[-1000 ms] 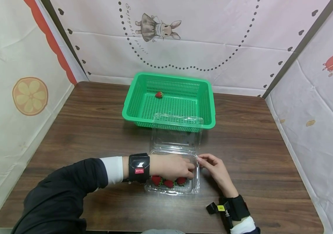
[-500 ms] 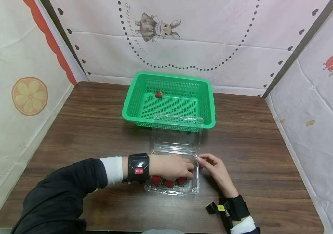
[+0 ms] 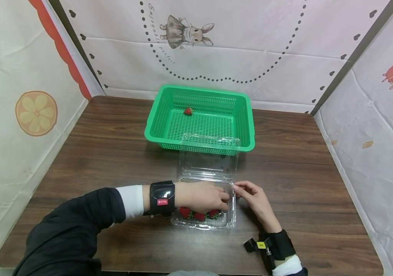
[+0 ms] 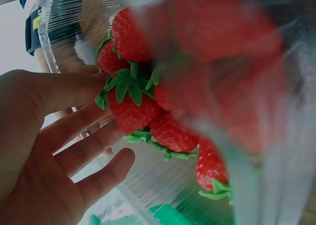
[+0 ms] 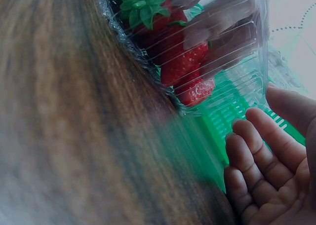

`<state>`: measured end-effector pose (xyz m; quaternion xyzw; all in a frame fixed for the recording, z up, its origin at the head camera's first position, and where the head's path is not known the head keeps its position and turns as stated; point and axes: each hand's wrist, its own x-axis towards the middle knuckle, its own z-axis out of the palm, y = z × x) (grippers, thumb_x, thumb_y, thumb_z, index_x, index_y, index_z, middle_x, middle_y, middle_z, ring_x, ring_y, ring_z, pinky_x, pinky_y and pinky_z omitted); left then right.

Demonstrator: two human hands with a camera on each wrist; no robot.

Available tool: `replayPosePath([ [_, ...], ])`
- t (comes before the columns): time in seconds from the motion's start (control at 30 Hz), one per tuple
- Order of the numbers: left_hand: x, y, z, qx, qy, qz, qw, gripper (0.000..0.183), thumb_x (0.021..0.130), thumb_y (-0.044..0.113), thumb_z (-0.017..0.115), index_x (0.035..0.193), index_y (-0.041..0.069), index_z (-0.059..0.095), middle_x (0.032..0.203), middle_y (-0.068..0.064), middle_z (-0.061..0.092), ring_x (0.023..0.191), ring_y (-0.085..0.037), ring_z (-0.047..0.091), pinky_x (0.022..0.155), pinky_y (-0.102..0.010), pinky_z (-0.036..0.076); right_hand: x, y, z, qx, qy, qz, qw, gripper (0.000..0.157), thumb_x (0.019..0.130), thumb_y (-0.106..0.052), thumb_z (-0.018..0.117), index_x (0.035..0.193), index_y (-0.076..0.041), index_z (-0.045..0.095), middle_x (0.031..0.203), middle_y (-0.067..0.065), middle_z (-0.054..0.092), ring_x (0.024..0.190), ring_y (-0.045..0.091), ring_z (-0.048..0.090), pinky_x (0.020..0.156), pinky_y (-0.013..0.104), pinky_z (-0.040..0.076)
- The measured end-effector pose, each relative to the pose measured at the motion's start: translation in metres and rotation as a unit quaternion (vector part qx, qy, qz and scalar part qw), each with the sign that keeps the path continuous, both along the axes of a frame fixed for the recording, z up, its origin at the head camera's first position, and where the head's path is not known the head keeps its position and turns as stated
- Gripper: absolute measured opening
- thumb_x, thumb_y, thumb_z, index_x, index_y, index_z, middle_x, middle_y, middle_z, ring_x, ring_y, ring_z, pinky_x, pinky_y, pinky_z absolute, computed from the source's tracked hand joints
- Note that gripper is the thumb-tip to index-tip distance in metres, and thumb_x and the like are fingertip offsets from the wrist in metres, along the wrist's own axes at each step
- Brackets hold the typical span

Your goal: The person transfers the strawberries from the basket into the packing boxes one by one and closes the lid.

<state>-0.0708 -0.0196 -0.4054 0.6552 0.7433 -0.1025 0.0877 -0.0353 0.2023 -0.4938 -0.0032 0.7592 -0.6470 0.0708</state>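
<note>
A clear plastic clamshell box lies with its lid raised, the lid's far edge over the green basket's near rim. Several strawberries with green leaves are in the box. My left hand reaches into it from the left, palm down; in the left wrist view its thumb and fingers pinch a leafy strawberry. At the box's right side, my right hand holds the rim between thumb and forefinger. Its other fingers curl loosely beside the wall in the right wrist view.
A green perforated basket stands behind the box with one strawberry on its floor. Everything rests on a brown wooden table. White printed sheets wall in the back and both sides.
</note>
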Motion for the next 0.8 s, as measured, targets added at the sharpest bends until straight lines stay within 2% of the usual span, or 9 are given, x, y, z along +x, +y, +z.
replayPosePath([
  [0.13,-0.002,-0.002,0.006,0.016,0.000,-0.003,0.9999,0.034,0.092,0.017,0.071,0.125,0.027,0.068,0.115,0.005,0.061,0.103,-0.009,0.058,0.077,-0.022,0.050,0.000,0.000,0.000,0.004,-0.001,0.000,1.000,0.028,0.097,-0.023,0.069,0.115,0.000,0.070,0.092,0.004,0.070,0.084,0.016,0.063,0.075,0.029,0.050],
  [0.3,-0.004,-0.004,0.018,0.036,-0.012,0.008,0.9993,0.030,0.094,0.017,0.069,0.124,0.024,0.070,0.118,0.004,0.063,0.111,-0.012,0.059,0.087,-0.025,0.051,0.000,0.000,0.000,0.008,0.000,-0.001,1.000,0.027,0.098,-0.022,0.068,0.115,-0.001,0.070,0.092,0.006,0.070,0.085,0.017,0.063,0.076,0.030,0.050],
  [0.47,-0.008,-0.005,0.030,0.054,-0.003,0.010,0.9985,0.028,0.095,0.015,0.067,0.121,0.023,0.070,0.121,0.004,0.064,0.111,-0.013,0.060,0.086,-0.029,0.052,0.000,0.000,0.000,0.002,-0.001,0.002,1.000,0.029,0.098,-0.023,0.068,0.115,0.000,0.069,0.095,0.005,0.071,0.087,0.017,0.065,0.079,0.031,0.051],
  [0.6,-0.015,-0.006,0.047,0.078,0.020,0.005,0.9968,0.032,0.095,0.018,0.067,0.126,0.023,0.069,0.124,0.003,0.065,0.110,-0.013,0.061,0.084,-0.027,0.052,0.000,-0.001,0.000,-0.003,0.000,0.003,1.000,0.029,0.099,-0.024,0.067,0.114,0.001,0.069,0.096,0.004,0.070,0.088,0.017,0.065,0.080,0.031,0.052],
  [0.8,-0.029,-0.010,0.080,0.145,0.037,0.014,0.9887,0.027,0.098,0.020,0.066,0.124,0.019,0.071,0.120,0.002,0.067,0.110,-0.015,0.061,0.089,-0.028,0.051,0.001,-0.002,0.002,0.004,0.003,0.001,1.000,0.027,0.099,-0.019,0.066,0.115,0.003,0.068,0.093,0.002,0.070,0.086,0.016,0.064,0.077,0.030,0.051],
])
